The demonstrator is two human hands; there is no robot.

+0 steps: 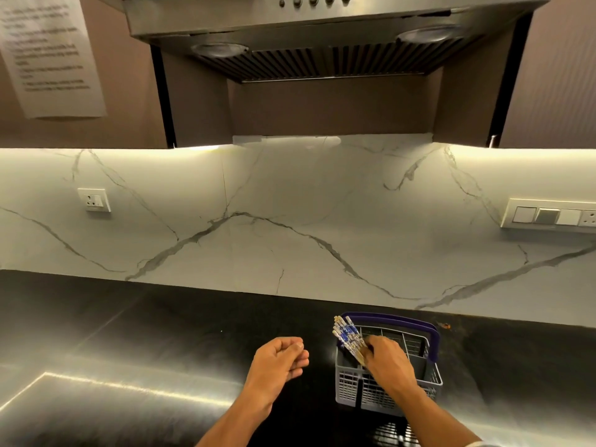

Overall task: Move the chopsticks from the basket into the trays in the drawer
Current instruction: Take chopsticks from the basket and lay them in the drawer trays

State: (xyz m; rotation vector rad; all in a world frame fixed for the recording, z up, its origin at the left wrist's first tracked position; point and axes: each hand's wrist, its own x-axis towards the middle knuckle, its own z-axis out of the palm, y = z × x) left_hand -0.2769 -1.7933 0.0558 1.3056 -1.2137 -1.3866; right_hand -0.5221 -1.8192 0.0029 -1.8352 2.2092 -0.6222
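Note:
A grey slotted cutlery basket (353, 387) with a dark blue handle (429, 333) stands on the black countertop, right of centre. A bundle of several white chopsticks with blue patterns (346, 337) sticks out of its left compartment, leaning up and to the left. My right hand (388, 362) is over the basket and grips the bundle near its lower part. My left hand (280, 358) hovers over the counter to the left of the basket, fingers loosely curled, holding nothing. No drawer or trays are in view.
The black countertop (161, 333) runs to a white marble backsplash (290, 221) with sockets at left and right. A steel range hood (322, 33) hangs overhead. A glossy hob surface (96, 414) lies at the lower left.

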